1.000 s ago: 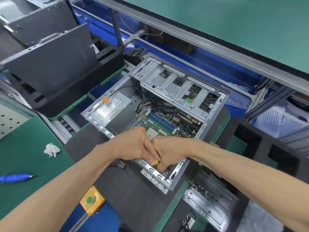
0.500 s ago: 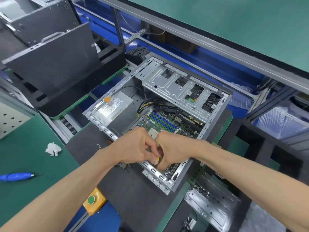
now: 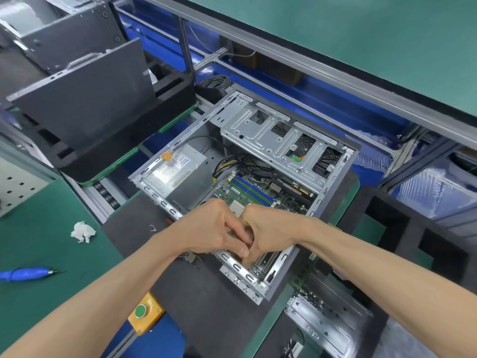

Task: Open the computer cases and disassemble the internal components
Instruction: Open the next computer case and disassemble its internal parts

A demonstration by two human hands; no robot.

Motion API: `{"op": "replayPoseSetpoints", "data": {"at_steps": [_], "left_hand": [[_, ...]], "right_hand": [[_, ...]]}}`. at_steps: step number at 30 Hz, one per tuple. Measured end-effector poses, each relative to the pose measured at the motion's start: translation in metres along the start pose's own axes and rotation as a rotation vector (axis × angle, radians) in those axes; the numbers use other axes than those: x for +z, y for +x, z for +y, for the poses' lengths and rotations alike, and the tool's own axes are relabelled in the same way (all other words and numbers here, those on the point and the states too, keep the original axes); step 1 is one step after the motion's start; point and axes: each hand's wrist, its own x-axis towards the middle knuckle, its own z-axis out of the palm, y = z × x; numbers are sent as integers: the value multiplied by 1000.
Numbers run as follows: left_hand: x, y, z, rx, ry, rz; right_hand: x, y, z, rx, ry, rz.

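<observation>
Blue pen (image 3: 24,274): on the green mat, far left of the grip.
Power supply (image 3: 178,177): inside the case, up-left of the grip.
Left hand (image 3: 215,228): fingers curled, pinching something hidden.
Right hand (image 3: 268,229): fingers curled against the left, contents hidden.
Computer case (image 3: 333,195): open, lying under both hands.
Drive cage (image 3: 276,140): beyond the grip, right.

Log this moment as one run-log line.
stage: disassembly | computer case: side open | left hand and right hand: fingers curled together at near edge, object held hidden | motherboard: in place
</observation>
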Motion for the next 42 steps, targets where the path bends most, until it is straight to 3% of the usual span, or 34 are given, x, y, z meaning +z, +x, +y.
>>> {"op": "replayPoseSetpoints", "data": {"at_steps": [6,14,17,27,34,42], "left_hand": [[-2,0,1,-16,17,-45],[1,-1,0,-75,57,61],[-1,-2,-1,-37,33,12],[1,-2,0,-62,54,24],[3,1,-2,-75,27,64],[3,0,-1,-59,-16,3]], "right_hand": [[2,2,2,10,-8,-59],[2,0,2,-37,41,35],[3,0,3,-38,-9,73],[4,3,5,-41,-101,-11],[4,5,5,-32,-128,27],[3,4,6,7,-109,-48]]}}
